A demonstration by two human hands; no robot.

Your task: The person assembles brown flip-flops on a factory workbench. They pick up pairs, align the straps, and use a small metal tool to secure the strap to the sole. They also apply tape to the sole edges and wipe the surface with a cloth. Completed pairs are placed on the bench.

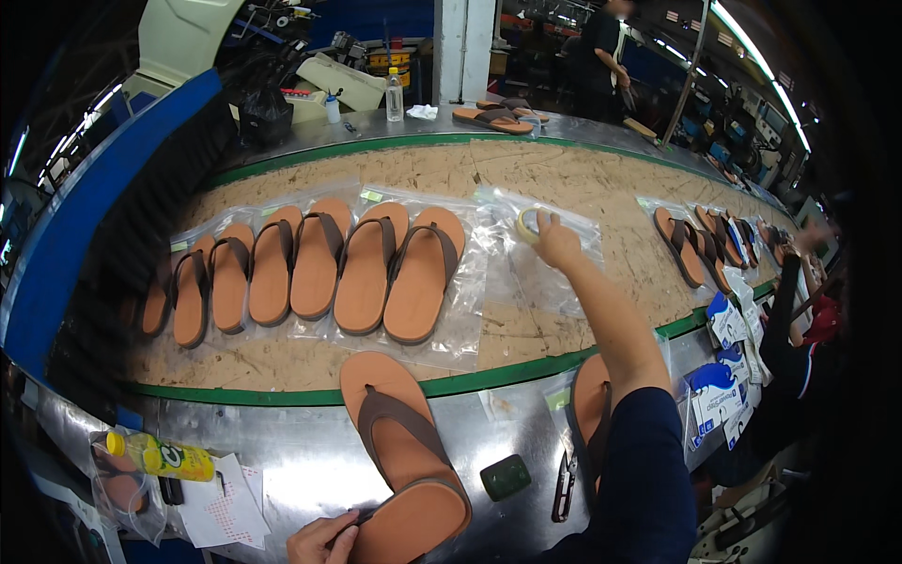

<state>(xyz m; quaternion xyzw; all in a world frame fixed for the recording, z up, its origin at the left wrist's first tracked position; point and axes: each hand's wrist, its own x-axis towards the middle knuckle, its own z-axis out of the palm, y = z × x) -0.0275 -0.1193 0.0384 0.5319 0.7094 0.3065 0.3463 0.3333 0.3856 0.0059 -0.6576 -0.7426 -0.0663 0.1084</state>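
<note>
My left hand (322, 540) is closed at the edge of a brown sandal (413, 522) at the lower edge, its fingertips at the dark strap. That sandal's sole overlaps another brown thong sandal (387, 376) lying on the metal ledge. Out over the belt, my right hand (556, 240) has its fingers round a yellowish ring, like a tape roll (526, 226). The ring rests on a clear plastic bag (554, 273). Left of it, several tan sandals (423, 282) with dark straps lie in a row on clear bags. Beneath my right arm another sandal (590, 404) is partly hidden.
Thread snips (564, 484) and a dark green block (505, 477) lie on the metal ledge (301, 442). A yellow bottle (178, 459) and paper sheets (223, 508) are at left. More sandals (678, 246) and a co-worker's arm (785, 291) are at right. A blue guard (94, 207) borders the belt.
</note>
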